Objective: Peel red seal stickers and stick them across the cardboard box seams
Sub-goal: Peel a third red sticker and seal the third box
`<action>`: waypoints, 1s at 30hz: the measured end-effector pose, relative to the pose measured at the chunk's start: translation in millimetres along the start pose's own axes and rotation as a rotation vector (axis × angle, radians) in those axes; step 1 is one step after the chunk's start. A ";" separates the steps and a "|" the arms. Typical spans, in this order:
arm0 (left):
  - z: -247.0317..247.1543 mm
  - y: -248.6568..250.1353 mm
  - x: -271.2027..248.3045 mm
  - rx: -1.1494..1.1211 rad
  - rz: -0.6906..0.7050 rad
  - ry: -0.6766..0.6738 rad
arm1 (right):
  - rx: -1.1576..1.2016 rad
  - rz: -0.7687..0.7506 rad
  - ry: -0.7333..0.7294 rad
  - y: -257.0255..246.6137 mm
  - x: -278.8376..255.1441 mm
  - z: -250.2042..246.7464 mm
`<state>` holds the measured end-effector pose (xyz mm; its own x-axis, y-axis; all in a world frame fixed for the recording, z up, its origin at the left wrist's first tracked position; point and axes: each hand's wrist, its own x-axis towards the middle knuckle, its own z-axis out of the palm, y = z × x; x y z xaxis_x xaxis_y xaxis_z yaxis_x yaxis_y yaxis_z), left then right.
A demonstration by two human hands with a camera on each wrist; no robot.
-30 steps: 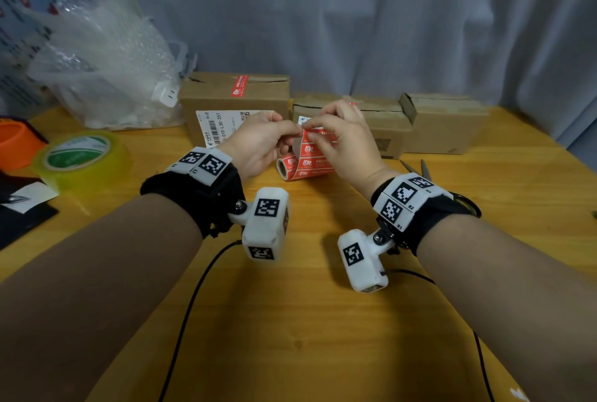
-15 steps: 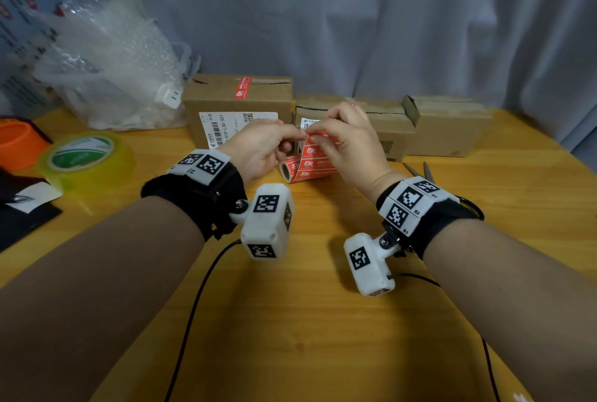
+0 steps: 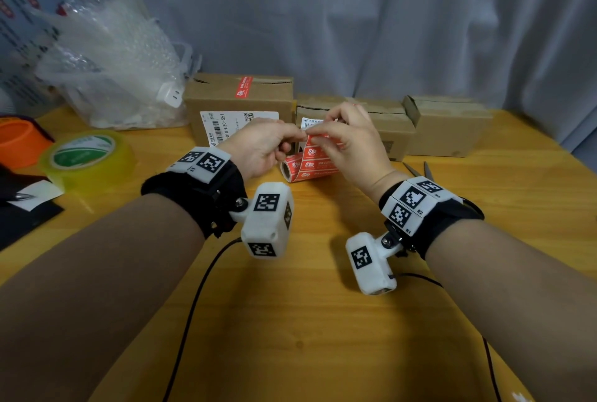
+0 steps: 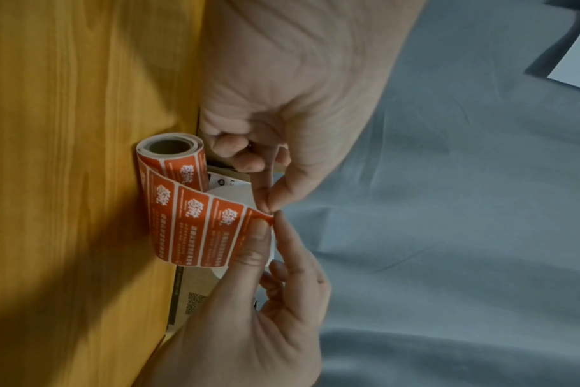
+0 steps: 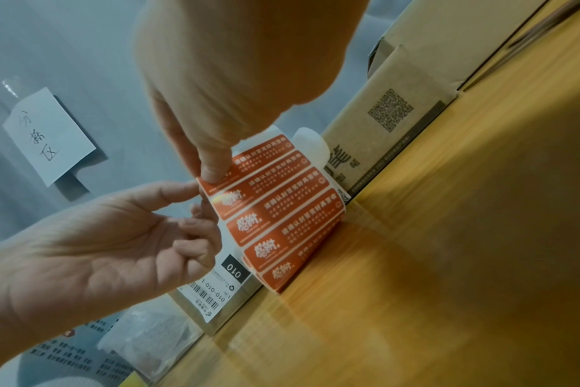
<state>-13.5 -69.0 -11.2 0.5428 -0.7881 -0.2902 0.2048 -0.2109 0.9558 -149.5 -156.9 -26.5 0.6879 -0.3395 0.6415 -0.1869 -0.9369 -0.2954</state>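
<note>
A roll of red seal stickers (image 3: 292, 169) lies on the wooden table, and its strip (image 3: 318, 154) curls up to my hands. My right hand (image 3: 318, 140) pinches the strip's end, with its thumb (image 4: 255, 230) on the last red sticker (image 5: 249, 159). My left hand (image 3: 295, 135) pinches that sticker's corner between thumb and forefinger (image 4: 265, 201). Three cardboard boxes stand behind. The left box (image 3: 239, 101) has a red sticker (image 3: 244, 86) across its top seam. The middle box (image 3: 391, 123) and right box (image 3: 449, 127) show none.
Scissors (image 3: 416, 170) lie right of my right hand. At the left are a roll of clear tape (image 3: 85, 156), an orange container (image 3: 19, 140) and a bag of bubble wrap (image 3: 109, 69). Black cables run over the near tabletop. A grey curtain hangs behind.
Both hands have stayed at the strip's top end, with only small shifts of the fingertips at the sticker's corner.
</note>
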 end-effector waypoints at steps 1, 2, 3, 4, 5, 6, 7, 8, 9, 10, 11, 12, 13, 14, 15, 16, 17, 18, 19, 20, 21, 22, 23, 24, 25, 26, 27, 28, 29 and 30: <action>0.3 -0.1 0.3 0.003 -0.002 0.005 | -0.001 -0.007 0.011 -0.2 0.2 -0.5; 0.5 0.3 0.3 0.006 -0.006 0.009 | -0.003 -0.012 0.019 -0.4 0.5 -1.0; 0.8 0.8 0.3 0.009 -0.012 0.010 | -0.007 -0.016 0.022 -0.3 0.8 -1.3; 1.1 1.6 -0.5 0.016 -0.017 0.009 | -0.011 -0.017 0.020 -0.2 1.1 -1.5; 1.2 2.7 -1.0 0.024 -0.019 0.009 | -0.010 -0.017 0.016 -0.1 1.4 -1.7; 1.1 3.9 -1.6 0.037 -0.015 0.015 | -0.007 -0.016 0.011 0.3 1.4 -1.8; 0.9 5.2 -1.2 0.061 -0.005 0.028 | 0.004 -0.011 0.006 1.2 1.5 -1.9; 0.3 6.2 -0.5 0.107 0.014 0.049 | 0.027 0.007 -0.003 1.8 1.5 -2.2; -0.5 7.2 0.3 0.170 0.038 0.077 | 0.063 0.036 -0.011 2.3 1.7 -2.6; -1.5 8.3 0.7 0.241 0.059 0.108 | 0.108 0.078 -0.018 2.3 1.6 -3.4; -2.9 9.1 0.8 0.310 0.077 0.141 | 0.155 0.128 -0.028 2.9 1.6 -4.5; -4.5 9.8 0.4 0.364 0.089 0.167 | 0.202 0.187 -0.039 3.0 1.8 -6.5; -6.4 10.0 0.2 0.402 0.098 0.189 | 0.251 0.244 -0.039 4.3 1.8 -8.5; -8.1 9.9 -0.5 0.426 0.100 0.205 | 0.306 0.299 -0.029 5.1 2.0 -10.7; -10.1 9.2 -0.7 0.447 0.096 0.223 | 0.357 0.341 -0.002 6.2 2.0 -13.4; -12.0 8.2 -1.0 0.463 0.089 0.244 | 0.393 0.370 0.052 6.9 2.1 -16.6; -14.2 6.7 -0.4 0.472 0.091 0.271 | 0.418 0.388 0.119 9.9 1.9 -19.4; -16.7 5.1 -0.1 0.473 0.097 0.291 | 0.440 0.409 0.185 11.9 1.5 -22.9; -18.6 3.3 0.0 0.476 0.104 0.307 | 0.470 0.432 0.241 14.4 0.9 -26.3; -20.0 1.5 -0.8 0.488 0.112 0.321 | 0.483 0.460 0.287 15.9 -0.1 -30.1; -21.4 -0.3 -1.4 0.508 0.126 0.333 | 0.492 0.476 0.324 18.2 -1.0 -33.5; -22.8 -1.8 -2.3 0.529 0.150 0.341 | 0.503 0.487 0.346 19.4 -1.3 -37.2; -23.7 -3.0 -2.7 0.547 0.186 0.351 | 0.541 0.486 0.356 21.4 -1.6 -40.0; -23.7 -3.2 -4.3 0.560 0.221 0.356 | 0.594 0.481 0.347 19.6 -1.6 -43.1; -23.1 -2.6 -6.3 0.573 0.255 0.358 | 0.623 0.466 0.326 18.7 -1.6 -45.2; -21.7 -0.5 -9.3 0.588 0.289 0.358 | 0.626 0.455 0.301 17.6 -1.4 -46.6; -19.9 2.5 -12.1 0.606 0.334 0.359 | 0.630 0.444 0.274 18.0 -1.1 -46.5; -17.5 6.8 -16.3 0.616 0.392 0.351 | 0.648 0.438 0.239 16.8 -1.1 -46.9; -14.2 11.4 -21.1 0.626 0.457 0.337 | 0.677 0.430 0.200 16.4 -1.2 -46.6; -10.4 16.3 -26.7 0.635 0.514 0.309 | 0.695 0.420 0.161 14.7 -1.7 -46.7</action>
<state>-16.2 -45.4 11.6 0.6585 -0.7014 0.2728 -0.5692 -0.2271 0.7902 -186.1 -174.0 1.1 0.5387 -0.7070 0.4582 0.1069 -0.4820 -0.8696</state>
